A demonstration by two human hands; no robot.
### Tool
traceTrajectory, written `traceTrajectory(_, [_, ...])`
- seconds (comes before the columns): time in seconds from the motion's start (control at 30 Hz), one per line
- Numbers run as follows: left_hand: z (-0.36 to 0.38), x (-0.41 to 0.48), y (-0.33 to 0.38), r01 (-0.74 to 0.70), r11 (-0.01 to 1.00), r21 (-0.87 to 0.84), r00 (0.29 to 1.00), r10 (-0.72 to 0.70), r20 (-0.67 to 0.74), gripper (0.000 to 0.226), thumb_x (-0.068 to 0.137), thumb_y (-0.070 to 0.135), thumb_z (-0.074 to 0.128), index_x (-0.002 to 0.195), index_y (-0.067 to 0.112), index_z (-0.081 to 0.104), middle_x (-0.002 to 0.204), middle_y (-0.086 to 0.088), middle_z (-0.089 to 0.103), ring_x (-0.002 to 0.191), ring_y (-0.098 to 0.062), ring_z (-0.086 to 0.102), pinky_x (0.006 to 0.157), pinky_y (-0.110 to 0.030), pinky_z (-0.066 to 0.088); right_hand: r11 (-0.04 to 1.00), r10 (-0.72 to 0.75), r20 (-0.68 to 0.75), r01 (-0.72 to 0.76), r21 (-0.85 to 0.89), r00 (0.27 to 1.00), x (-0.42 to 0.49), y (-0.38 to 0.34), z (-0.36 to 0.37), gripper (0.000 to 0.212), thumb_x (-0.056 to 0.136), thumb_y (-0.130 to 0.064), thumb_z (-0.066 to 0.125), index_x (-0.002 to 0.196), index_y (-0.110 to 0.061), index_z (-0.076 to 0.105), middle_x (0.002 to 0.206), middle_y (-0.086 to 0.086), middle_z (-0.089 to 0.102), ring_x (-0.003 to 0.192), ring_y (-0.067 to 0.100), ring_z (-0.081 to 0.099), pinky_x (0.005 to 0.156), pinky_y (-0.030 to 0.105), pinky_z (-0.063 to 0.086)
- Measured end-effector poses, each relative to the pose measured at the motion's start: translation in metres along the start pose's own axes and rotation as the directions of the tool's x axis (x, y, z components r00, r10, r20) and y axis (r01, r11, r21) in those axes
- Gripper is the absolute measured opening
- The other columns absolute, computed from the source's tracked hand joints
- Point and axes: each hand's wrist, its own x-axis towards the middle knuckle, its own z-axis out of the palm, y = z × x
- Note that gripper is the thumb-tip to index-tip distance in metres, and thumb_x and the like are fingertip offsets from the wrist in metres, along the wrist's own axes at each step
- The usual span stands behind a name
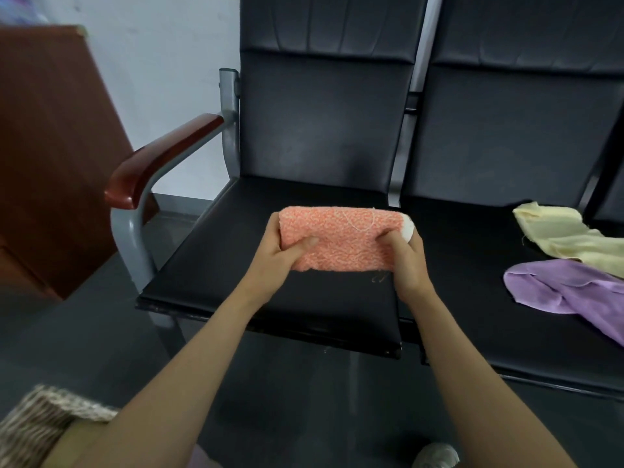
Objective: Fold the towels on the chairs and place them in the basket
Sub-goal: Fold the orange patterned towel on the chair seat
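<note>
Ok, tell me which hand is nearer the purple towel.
Right. The right hand grips the right end of the orange towel, and the purple towel lies beyond it on the neighbouring seat. The left hand grips the opposite end, farther away.

No readable text, label, brand, number or sign anywhere in view.
</note>
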Motion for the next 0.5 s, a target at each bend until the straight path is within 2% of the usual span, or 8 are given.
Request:
traceTrajectory(0.07, [0.005, -0.001, -0.002, -0.036, 0.998, 0.051, 0.997, 0.040, -0.072, 0.034, 0.094, 0.016, 0.056, 0.122, 0.022, 0.039, 0.110, 0.009, 0.055, 0.093, 0.008, 0.059, 0.077, -0.015, 0.051, 0.997, -0.064, -0.016, 0.063, -0.046, 0.998, -0.003, 0.000, 0.004, 0.024, 0.077, -0.021, 0.048, 0.100, -0.017, 0.053, 0.089, -0.005, 0.056, 0.079, 0.004, 0.055, 0.067, 0.023, 0.048])
traceTrajectory(0.13, [0.008, -0.002, -0.006, -0.058, 0.989, 0.133, 0.991, 0.073, -0.114, 0.038, 0.097, 0.021, 0.050, 0.129, 0.017, 0.031, 0.106, 0.006, 0.053, 0.082, 0.003, 0.060, 0.062, -0.017, 0.052, 0.985, -0.120, -0.039, 0.115, -0.126, 0.992, -0.003, 0.002, 0.006, 0.018, 0.088, -0.020, 0.048, 0.106, -0.017, 0.051, 0.090, -0.010, 0.056, 0.076, -0.006, 0.055, 0.065, 0.014, 0.046])
traceTrajectory(0.2, [0.007, -0.002, -0.006, -0.032, 0.989, 0.146, 0.989, 0.052, -0.139, 0.039, 0.098, 0.023, 0.048, 0.130, 0.015, 0.026, 0.102, 0.002, 0.051, 0.070, -0.006, 0.057, 0.047, -0.016, 0.045, 0.971, -0.132, -0.043, 0.120, -0.205, 0.990, -0.002, 0.004, 0.007, 0.011, 0.097, -0.016, 0.046, 0.108, -0.017, 0.048, 0.090, -0.011, 0.056, 0.075, -0.006, 0.055, 0.064, 0.010, 0.045])
traceTrajectory(0.33, [-0.006, -0.002, -0.002, 0.034, 0.995, 0.096, 0.992, -0.022, -0.126, 0.035, 0.099, 0.025, 0.046, 0.118, 0.025, 0.018, 0.103, 0.000, 0.048, 0.068, -0.007, 0.052, 0.043, -0.014, 0.039, 0.952, -0.117, 0.013, 0.115, -0.283, 0.993, -0.001, 0.005, 0.010, 0.009, 0.100, -0.023, 0.044, 0.109, -0.022, 0.042, 0.092, -0.012, 0.054, 0.079, 0.002, 0.054, 0.067, 0.016, 0.046])
traceTrajectory(0.43, [-0.018, -0.003, 0.003, 0.044, 0.992, 0.116, 0.991, -0.029, -0.127, 0.030, 0.100, 0.029, 0.044, 0.114, 0.025, 0.018, 0.095, -0.003, 0.049, 0.059, -0.005, 0.050, 0.042, -0.017, 0.038, 0.958, -0.113, 0.026, 0.116, -0.264, 0.993, 0.000, 0.002, 0.018, 0.019, 0.100, -0.028, 0.045, 0.118, -0.021, 0.044, 0.097, -0.014, 0.053, 0.083, -0.004, 0.056, 0.072, 0.019, 0.044])
traceTrajectory(0.5, [-0.027, -0.006, 0.007, 0.020, 0.993, 0.119, 0.990, -0.003, -0.144, 0.026, 0.100, 0.028, 0.043, 0.111, 0.025, 0.019, 0.092, -0.004, 0.049, 0.056, -0.006, 0.050, 0.041, -0.019, 0.038, 0.959, -0.114, 0.056, 0.124, -0.254, 0.992, -0.003, 0.001, 0.028, 0.036, 0.100, -0.027, 0.044, 0.135, -0.024, 0.036, 0.105, -0.020, 0.048, 0.086, -0.018, 0.053, 0.073, 0.007, 0.043])
